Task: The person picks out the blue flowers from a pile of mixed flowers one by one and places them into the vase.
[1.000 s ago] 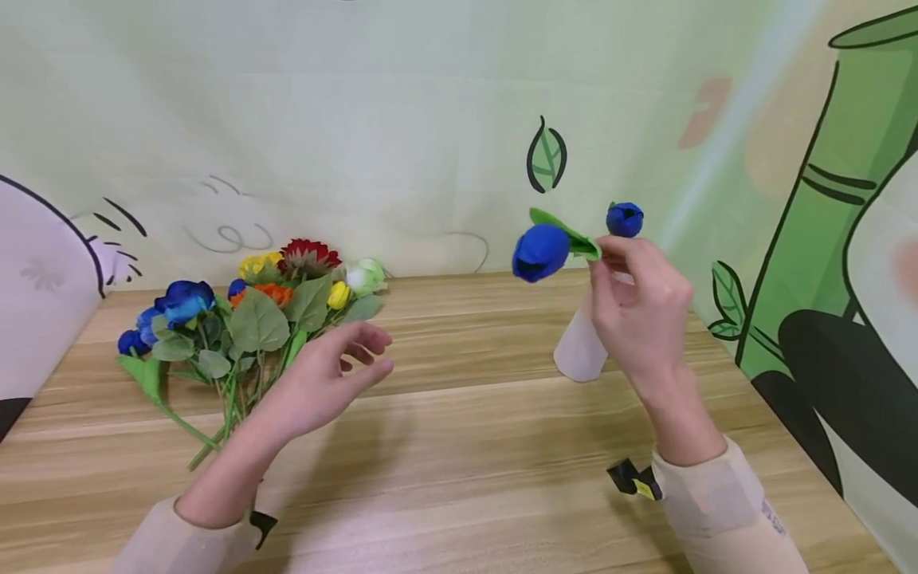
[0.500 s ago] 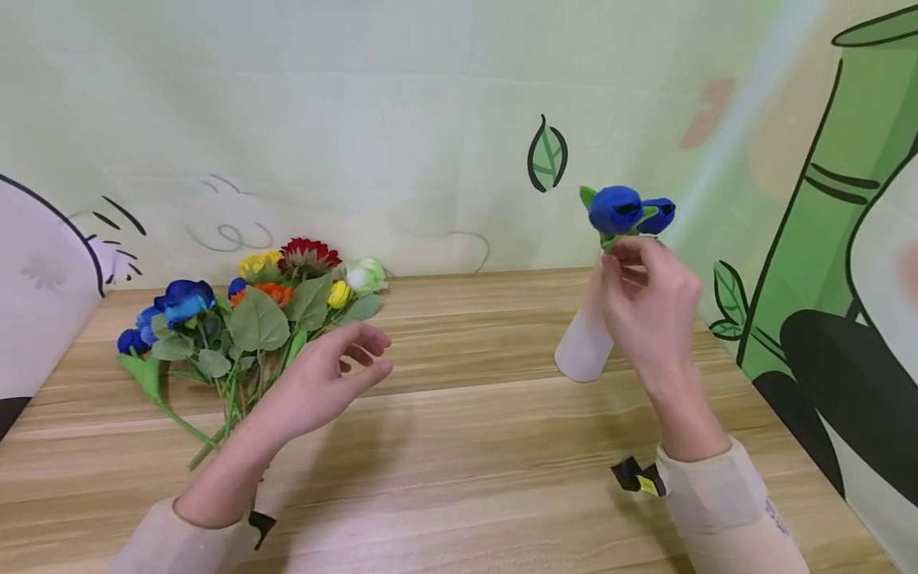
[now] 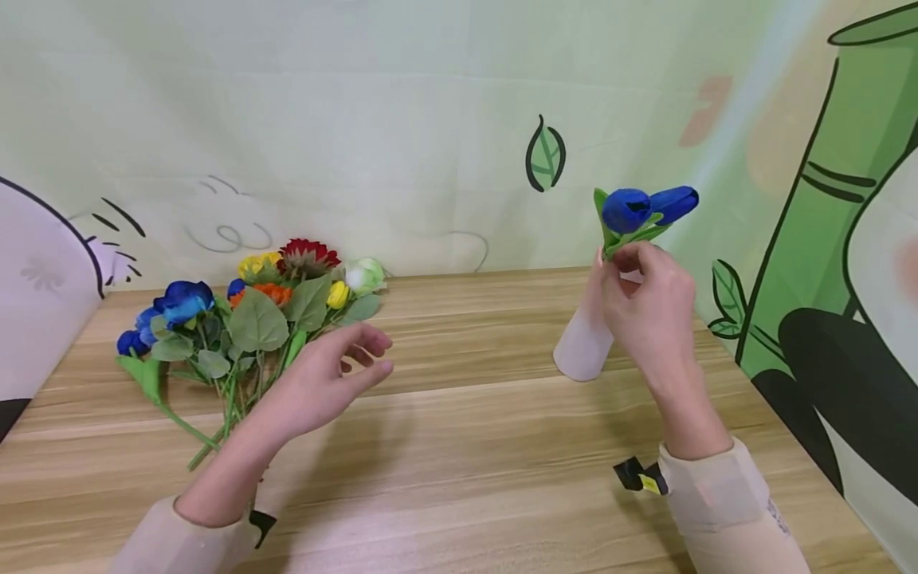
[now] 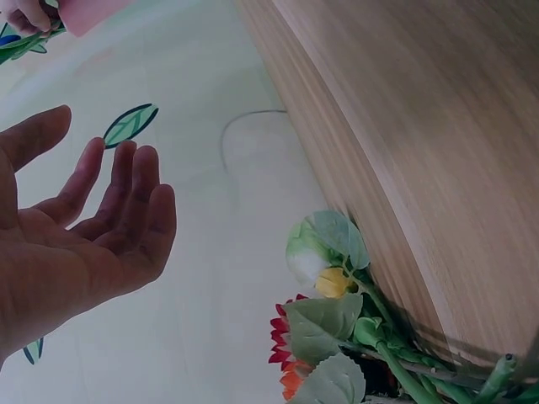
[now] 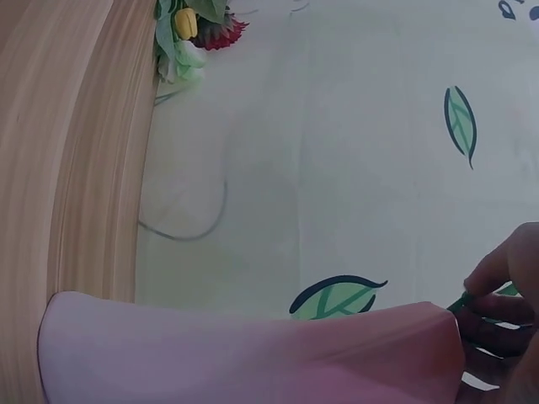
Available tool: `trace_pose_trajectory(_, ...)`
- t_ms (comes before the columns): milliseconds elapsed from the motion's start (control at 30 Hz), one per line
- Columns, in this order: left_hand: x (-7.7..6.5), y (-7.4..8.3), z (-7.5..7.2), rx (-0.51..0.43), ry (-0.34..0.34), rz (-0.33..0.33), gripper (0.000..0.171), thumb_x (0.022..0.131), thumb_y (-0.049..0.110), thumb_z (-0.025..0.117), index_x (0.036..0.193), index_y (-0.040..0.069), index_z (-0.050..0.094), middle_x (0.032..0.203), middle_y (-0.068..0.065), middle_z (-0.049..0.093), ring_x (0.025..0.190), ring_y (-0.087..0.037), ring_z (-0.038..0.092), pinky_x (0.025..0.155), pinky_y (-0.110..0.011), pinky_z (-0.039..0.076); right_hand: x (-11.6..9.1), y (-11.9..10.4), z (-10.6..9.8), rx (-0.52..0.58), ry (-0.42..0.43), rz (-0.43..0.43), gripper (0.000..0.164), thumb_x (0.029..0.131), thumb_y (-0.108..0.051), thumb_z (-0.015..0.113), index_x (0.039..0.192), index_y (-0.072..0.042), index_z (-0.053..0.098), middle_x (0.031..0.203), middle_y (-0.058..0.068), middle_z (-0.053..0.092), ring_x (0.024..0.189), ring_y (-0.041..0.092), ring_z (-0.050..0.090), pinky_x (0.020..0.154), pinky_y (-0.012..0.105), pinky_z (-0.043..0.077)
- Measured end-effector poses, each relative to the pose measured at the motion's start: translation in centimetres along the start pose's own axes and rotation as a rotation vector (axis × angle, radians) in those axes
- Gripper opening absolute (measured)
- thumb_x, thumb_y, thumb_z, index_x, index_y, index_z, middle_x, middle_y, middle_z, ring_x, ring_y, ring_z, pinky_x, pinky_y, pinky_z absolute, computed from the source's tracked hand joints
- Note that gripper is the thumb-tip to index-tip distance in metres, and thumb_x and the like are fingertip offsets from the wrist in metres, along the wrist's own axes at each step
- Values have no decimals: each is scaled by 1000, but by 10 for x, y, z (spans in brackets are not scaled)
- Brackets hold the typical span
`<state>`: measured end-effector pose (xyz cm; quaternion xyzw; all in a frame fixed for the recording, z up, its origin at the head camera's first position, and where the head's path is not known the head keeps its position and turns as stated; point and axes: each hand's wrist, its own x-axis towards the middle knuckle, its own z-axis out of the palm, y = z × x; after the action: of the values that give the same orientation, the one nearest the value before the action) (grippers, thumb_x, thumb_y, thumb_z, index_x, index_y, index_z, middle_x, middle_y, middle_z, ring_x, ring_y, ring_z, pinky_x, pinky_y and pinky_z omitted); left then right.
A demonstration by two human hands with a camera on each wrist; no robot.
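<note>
At the mouth of a pale pink vase [image 3: 582, 347], my right hand [image 3: 651, 307] pinches the green stem of a blue tulip [image 3: 626, 210]. A second blue tulip [image 3: 676, 204] leans to the right just behind the first. In the right wrist view the vase [image 5: 253, 353] lies along the bottom of the picture, the fingers at its rim. My left hand [image 3: 326, 383] hovers with relaxed fingers and holds nothing. Beside it a bunch of artificial flowers [image 3: 258, 320] lies on the table, with blue, red, orange, yellow and white heads.
A wooden table [image 3: 459, 462] reaches back to a pale green printed cloth [image 3: 402, 119]. On the right the cloth carries drawn bamboo [image 3: 796, 207] and black and white shapes. Black clips [image 3: 641, 476] hang at the sleeve cuffs.
My right hand has brought the tulip from left of the vase to over its mouth, the bloom turning upright. The second tulip has shifted and tilted right. My left hand has stayed still.
</note>
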<state>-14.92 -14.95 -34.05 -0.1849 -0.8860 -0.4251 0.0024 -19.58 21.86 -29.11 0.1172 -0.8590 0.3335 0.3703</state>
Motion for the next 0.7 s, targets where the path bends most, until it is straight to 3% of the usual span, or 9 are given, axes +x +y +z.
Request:
trace_pose_trajectory(200, 0, 0, 0, 1, -6, -7, 24, 101, 25, 68, 120, 9, 66, 114, -2, 67, 103, -20, 63, 87, -44, 49, 0, 2, -1, 16, 13, -11, 21, 99, -16, 68, 107, 4, 67, 94, 15, 73, 82, 28, 71, 69, 13, 46)
trace_pose_trajectory(333, 0, 0, 0, 0, -6, -8, 24, 101, 24, 68, 120, 9, 66, 114, -2, 67, 103, -20, 63, 87, -43, 49, 1, 2, -1, -29, 0, -34, 16, 99, -13, 68, 103, 3, 68, 91, 15, 72, 81, 28, 70, 70, 31, 56)
trace_pose_trajectory(467, 0, -1, 0, -3, -8, -6, 23, 101, 23, 68, 119, 9, 66, 113, -3, 67, 102, -20, 63, 86, -43, 49, 1, 2, 0, -74, -27, -15, 16, 98, -12, 68, 100, 4, 70, 94, 18, 71, 85, 33, 70, 73, 48, 58)
trace_pose_trajectory(567, -1, -2, 0, -3, -9, -2, 22, 101, 24, 68, 118, 10, 66, 113, -2, 67, 102, -20, 63, 86, -43, 49, 1, 2, 0, -64, -30, 12, 20, 99, -13, 67, 104, 5, 69, 97, 18, 70, 86, 32, 69, 73, 43, 58)
trace_pose_trajectory(700, -1, -3, -1, -2, -8, 3, 22, 101, 23, 68, 118, 9, 66, 112, -1, 67, 102, -20, 64, 85, -43, 50, 2, 2, 1, -26, 0, 9, 22, 100, -15, 66, 111, 4, 67, 99, 15, 70, 85, 26, 68, 71, 21, 52)
